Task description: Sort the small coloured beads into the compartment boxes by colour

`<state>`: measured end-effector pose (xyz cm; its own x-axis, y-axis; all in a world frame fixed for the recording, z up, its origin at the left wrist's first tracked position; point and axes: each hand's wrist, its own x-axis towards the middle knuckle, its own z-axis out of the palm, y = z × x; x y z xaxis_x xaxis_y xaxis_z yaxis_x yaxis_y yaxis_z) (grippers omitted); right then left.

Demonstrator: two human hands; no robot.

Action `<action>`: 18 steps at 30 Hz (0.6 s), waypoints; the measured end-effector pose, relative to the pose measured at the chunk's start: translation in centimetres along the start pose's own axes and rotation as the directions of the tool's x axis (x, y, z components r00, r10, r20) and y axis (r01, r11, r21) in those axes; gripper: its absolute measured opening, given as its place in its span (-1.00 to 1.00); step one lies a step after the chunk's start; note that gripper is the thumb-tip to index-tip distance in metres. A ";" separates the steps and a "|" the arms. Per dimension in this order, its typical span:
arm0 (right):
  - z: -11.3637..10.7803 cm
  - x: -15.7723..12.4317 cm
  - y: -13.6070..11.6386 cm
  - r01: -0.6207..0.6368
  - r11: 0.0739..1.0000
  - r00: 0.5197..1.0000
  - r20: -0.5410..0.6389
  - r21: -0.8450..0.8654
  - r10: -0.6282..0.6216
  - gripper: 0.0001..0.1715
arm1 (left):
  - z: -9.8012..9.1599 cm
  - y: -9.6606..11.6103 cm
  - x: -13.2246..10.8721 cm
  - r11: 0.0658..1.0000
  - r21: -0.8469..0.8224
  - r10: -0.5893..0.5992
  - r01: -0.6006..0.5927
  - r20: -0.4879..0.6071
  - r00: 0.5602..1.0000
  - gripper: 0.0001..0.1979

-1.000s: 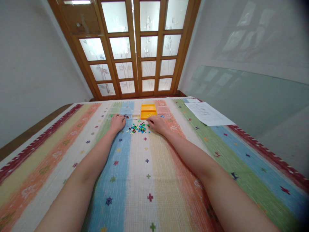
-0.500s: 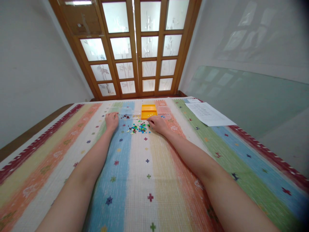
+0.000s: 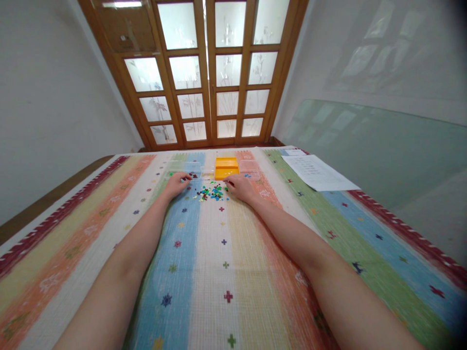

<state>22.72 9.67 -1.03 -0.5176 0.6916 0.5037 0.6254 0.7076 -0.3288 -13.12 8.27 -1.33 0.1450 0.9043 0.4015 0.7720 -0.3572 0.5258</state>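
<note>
A loose pile of small green, blue, dark red and pale pieces (image 3: 212,192) lies on the cloth between my hands. Left of it, my left hand (image 3: 178,183) has its fingers loosely apart, in front of a clear tray (image 3: 197,167). Dark red pieces (image 3: 193,176) lie in that tray, with green pieces (image 3: 170,174) further left. My right hand (image 3: 238,186) is at the pile's right edge, thumb and fingertips together; whatever they pinch is too small to name. Just beyond it stands a yellow box (image 3: 226,162), pale pieces in its front part.
A clear tray (image 3: 255,170) right of the yellow box holds blue pieces (image 3: 247,175). Printed paper sheets (image 3: 321,174) lie at the right. A striped tablecloth (image 3: 213,253) covers the table; wooden glazed doors (image 3: 209,73) stand behind it.
My left hand has moved right toward the pile and its fingers have loosened, uncovering green pieces at the tray's left end. My right hand has barely moved.
</note>
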 end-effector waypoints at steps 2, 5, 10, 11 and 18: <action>0.0 0.0 0.0 0.001 1.000 1.000 -0.003 -0.001 -0.001 -0.73 | 0.3 0.4 0.0 0.996 -0.045 0.087 -0.081 0.157 0.984 -0.74; -0.1 0.0 -0.1 -0.003 1.000 1.000 -0.001 -0.006 0.003 -0.72 | 0.3 0.6 0.1 0.983 -0.083 0.181 -0.164 0.260 0.948 -0.75; 0.0 0.0 0.0 0.012 1.000 1.000 -0.009 0.004 -0.012 -0.72 | 0.1 0.9 0.3 0.973 -0.107 0.228 -0.206 0.291 0.929 -0.80; 0.1 0.0 0.0 0.014 1.000 1.000 -0.011 0.005 -0.014 -0.72 | 0.1 1.0 0.2 0.973 -0.112 0.226 -0.202 0.287 0.931 -0.80; -0.1 0.0 -0.2 0.006 1.000 1.000 -0.015 -0.015 -0.007 -0.75 | 0.7 0.7 -0.2 0.979 -0.201 0.050 -0.018 0.152 0.987 -0.77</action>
<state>22.66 9.46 -0.85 -0.5132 0.6847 0.5175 0.6310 0.7097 -0.3132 -12.16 7.96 -1.58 0.2754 0.9104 0.3087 0.6288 -0.4135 0.6585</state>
